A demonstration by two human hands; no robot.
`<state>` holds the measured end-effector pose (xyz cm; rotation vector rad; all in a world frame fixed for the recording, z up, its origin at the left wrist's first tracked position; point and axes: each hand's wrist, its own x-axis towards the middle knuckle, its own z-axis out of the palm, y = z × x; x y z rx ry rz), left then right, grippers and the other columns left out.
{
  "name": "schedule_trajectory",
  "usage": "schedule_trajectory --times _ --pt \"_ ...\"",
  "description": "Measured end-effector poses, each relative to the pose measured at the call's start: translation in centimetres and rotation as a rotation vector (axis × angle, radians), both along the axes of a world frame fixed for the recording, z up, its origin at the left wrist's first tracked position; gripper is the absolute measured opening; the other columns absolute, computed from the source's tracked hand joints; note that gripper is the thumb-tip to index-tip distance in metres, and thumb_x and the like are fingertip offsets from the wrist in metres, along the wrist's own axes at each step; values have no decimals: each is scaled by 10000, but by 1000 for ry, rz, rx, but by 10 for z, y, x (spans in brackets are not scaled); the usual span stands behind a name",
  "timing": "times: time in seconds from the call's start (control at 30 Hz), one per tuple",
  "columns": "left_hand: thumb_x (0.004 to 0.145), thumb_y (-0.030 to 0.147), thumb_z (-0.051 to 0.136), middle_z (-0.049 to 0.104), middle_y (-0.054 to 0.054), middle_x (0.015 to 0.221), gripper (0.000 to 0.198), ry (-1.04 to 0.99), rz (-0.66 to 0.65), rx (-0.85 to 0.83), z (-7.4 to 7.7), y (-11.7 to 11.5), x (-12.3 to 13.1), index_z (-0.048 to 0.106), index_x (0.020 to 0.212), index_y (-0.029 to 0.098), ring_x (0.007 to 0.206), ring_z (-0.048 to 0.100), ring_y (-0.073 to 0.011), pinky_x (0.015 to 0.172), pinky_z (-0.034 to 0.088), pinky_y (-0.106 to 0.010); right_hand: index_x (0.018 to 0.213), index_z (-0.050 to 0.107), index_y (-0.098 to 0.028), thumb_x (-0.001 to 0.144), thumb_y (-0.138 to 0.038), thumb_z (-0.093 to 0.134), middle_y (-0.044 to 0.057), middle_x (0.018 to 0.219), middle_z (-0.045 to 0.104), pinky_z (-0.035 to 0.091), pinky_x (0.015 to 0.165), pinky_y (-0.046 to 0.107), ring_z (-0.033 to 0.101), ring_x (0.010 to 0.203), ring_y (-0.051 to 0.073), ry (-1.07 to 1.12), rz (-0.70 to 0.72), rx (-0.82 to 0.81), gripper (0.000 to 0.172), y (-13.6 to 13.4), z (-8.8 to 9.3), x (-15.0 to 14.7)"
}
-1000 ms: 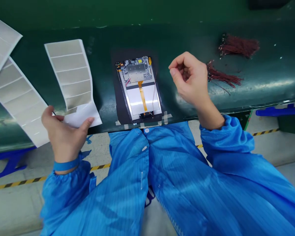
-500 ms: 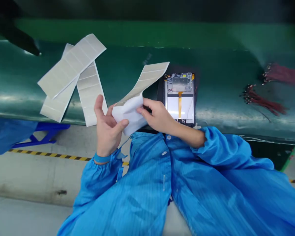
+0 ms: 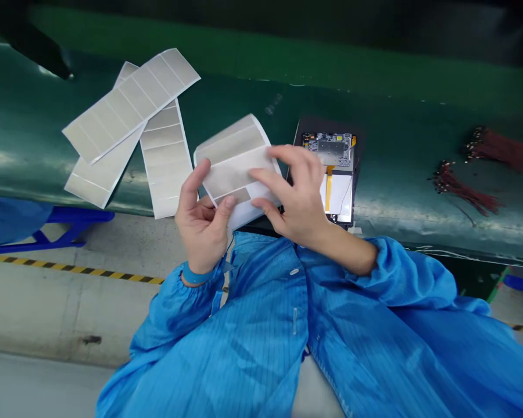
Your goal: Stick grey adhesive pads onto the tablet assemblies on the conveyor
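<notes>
Between my hands, above the bench's front edge, is a curved sheet of grey adhesive pads (image 3: 235,165) on white backing; a bare white patch shows at its lower right. My left hand (image 3: 203,223) is closed on the sheet's left edge, thumb in front and other fingers partly hidden behind. My right hand (image 3: 298,194) lies over the sheet's right side, fingers spread and apart, fingertips at its surface; whether they press on it I cannot tell. Just right of that hand lies an opened tablet (image 3: 342,191) with its circuit board and orange ribbon cable exposed.
Several more pad sheets (image 3: 133,104) lie crossed on the green bench mat (image 3: 244,96) at left. Two bundles of dark red wires (image 3: 468,188) lie at right. A dark arm-like object (image 3: 39,49) juts in at upper left. A blue stool (image 3: 70,226) stands below the bench.
The sheet has turned from its white back to its grey pad face and is bent over. My right fingers have opened from a pinch and spread over it. My left fingers have closed in.
</notes>
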<state>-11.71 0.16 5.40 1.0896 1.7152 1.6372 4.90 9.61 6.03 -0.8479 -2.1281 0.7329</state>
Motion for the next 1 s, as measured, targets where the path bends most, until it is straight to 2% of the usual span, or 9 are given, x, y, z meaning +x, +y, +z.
schedule_trajectory --times 0.07,0.13,0.27,0.33,0.5,0.6,0.7,0.83,1.0 --pt "914 527 797 538 -81 1608 766 -15 -113 -23 5 -1 1 451 1573 346 1174 751 -279 889 674 -418 1202 705 -320 1061 -534 513 90 1310 647 349 1112 579 495 1320 342 -41 12 43 320 4 0 -3" --pt "906 533 802 588 -89 1557 801 -20 -166 -17 7 -1 1 429 1591 351 1118 764 -252 910 667 -406 1142 725 -296 1088 -466 477 81 1171 688 354 1074 524 561 1180 293 -56 12 38 305 7 2 -5" --pt "952 464 762 776 -53 1092 391 100 -42 -17 7 4 0 716 1276 250 853 744 -155 773 625 -291 1147 716 -248 1107 -429 462 64 1087 735 357 1043 456 626 1038 233 -41 73 45 314 11 6 -7" --pt "964 446 743 774 -37 961 267 175 35 -15 8 7 1 775 1114 228 757 706 -129 703 590 -256 1139 715 -234 1105 -412 476 67 1107 756 357 1048 451 644 1056 230 -43 62 116 300 11 8 -9" --pt "946 383 723 808 -44 936 215 274 157 -70 15 13 3 820 1042 216 780 736 -164 734 590 -266 1113 728 -242 1083 -225 474 57 1290 765 359 1094 487 657 1175 227 -130 -62 498 257 12 9 -15" --pt "866 405 762 794 -21 825 220 271 226 -116 13 20 0 832 980 231 667 693 -184 629 552 -284 1176 720 -240 1102 -234 437 57 1365 742 376 1133 488 657 1232 216 -244 -59 698 293 18 3 -17" --pt "803 427 793 760 12 733 206 228 291 -163 11 26 -4 830 931 270 611 631 -192 581 500 -298 1199 717 -239 1114 -275 429 57 1421 715 387 1170 477 644 1281 205 -276 -54 784 302 23 -4 -19" --pt "760 446 813 726 28 682 187 185 334 -237 13 29 -4 814 882 305 617 609 -204 605 486 -326 1192 722 -264 1093 -262 470 24 1377 738 383 1179 458 645 1287 192 -246 -32 706 271 25 -10 -21" --pt "763 501 790 688 41 675 172 204 288 -314 13 33 1 784 896 392 651 618 -251 630 508 -384 1087 736 -293 1066 -239 476 -10 1376 737 417 1080 437 644 1202 192 -224 -70 597 266 27 -9 -23"
